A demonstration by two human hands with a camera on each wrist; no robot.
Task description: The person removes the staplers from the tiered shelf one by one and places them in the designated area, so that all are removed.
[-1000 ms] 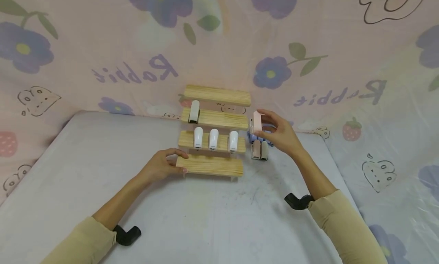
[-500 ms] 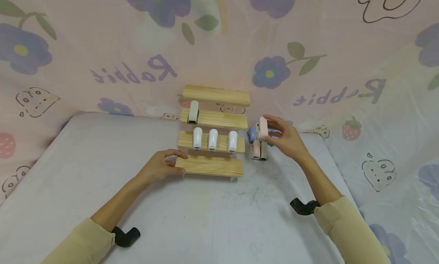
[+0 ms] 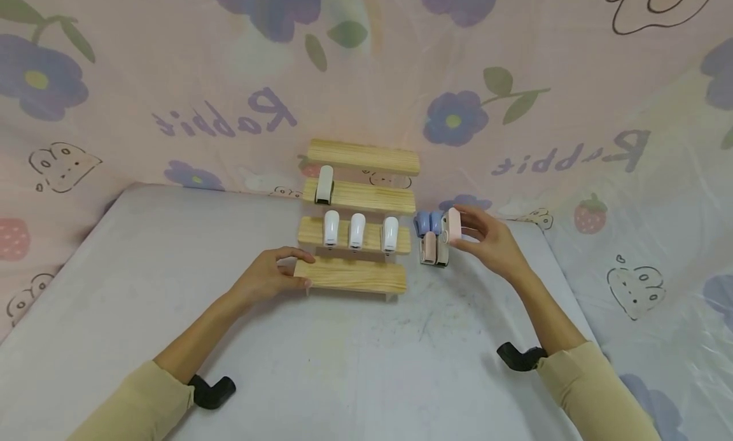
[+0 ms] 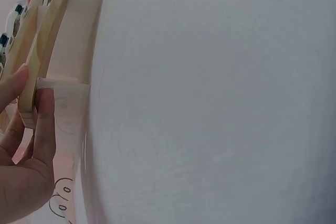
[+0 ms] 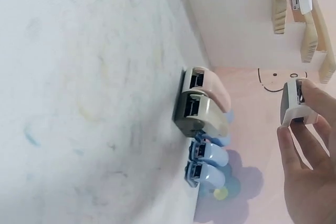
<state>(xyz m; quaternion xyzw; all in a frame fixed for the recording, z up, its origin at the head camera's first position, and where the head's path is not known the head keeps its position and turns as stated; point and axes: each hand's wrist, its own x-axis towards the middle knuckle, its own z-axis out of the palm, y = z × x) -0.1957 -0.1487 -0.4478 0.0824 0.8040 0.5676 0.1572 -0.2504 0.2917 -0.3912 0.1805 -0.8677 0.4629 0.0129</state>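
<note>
My right hand (image 3: 489, 240) pinches a small pale pink stapler (image 3: 453, 224) between thumb and fingers, raised at the right of a tiered wooden rack. In the right wrist view this stapler (image 5: 294, 103) shows its slotted end. My left hand (image 3: 266, 277) grips the left end of the rack's lowest board (image 3: 355, 275), thumb and fingers on opposite faces in the left wrist view. Three white staplers (image 3: 357, 231) stand on the second board from the bottom, and a whitish stapler (image 3: 324, 184) on the third. Another pink stapler (image 3: 428, 247) stands on the table below the held one.
Beside that pink one is a greyish stapler (image 3: 442, 253), partly hidden in the head view. Blue staplers (image 5: 207, 153) stand behind them. The rack's top board (image 3: 363, 156) holds nothing. A patterned curtain (image 3: 366, 65) rises behind the white-covered table (image 3: 355, 358).
My right hand has moved right and slightly toward me with the pale pink stapler, away from the rack and across the grouped staplers. My left hand stays on the lowest board.
</note>
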